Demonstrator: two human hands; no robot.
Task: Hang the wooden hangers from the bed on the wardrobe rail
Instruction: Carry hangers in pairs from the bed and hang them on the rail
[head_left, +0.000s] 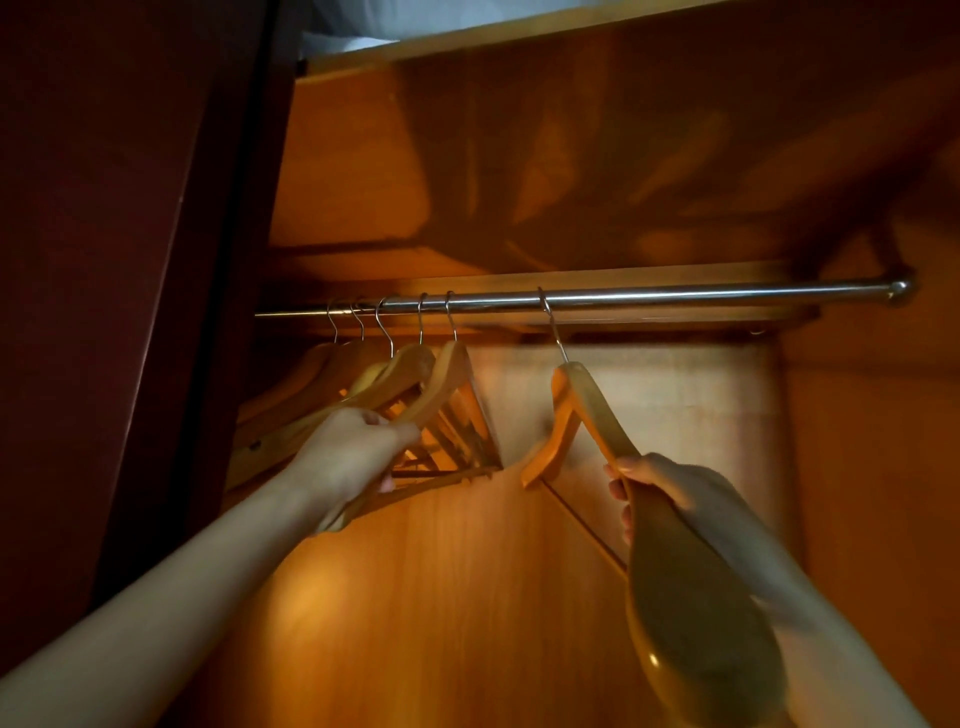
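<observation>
A shiny metal wardrobe rail (675, 295) runs across the wardrobe. Several wooden hangers (415, 374) hang bunched at its left end. My left hand (353, 452) grips the lower arms of that bunch. One more wooden hanger (587, 410) hangs alone near the middle, its hook over the rail. My right hand (670, 493) holds that hanger's near arm, which sweeps down toward the camera. The bed is out of view.
The dark wardrobe door (104, 260) stands at the left. A wooden shelf (519, 156) sits above the rail, and the rail's right bracket (901, 287) meets the side wall. The rail between the lone hanger and the bracket is bare.
</observation>
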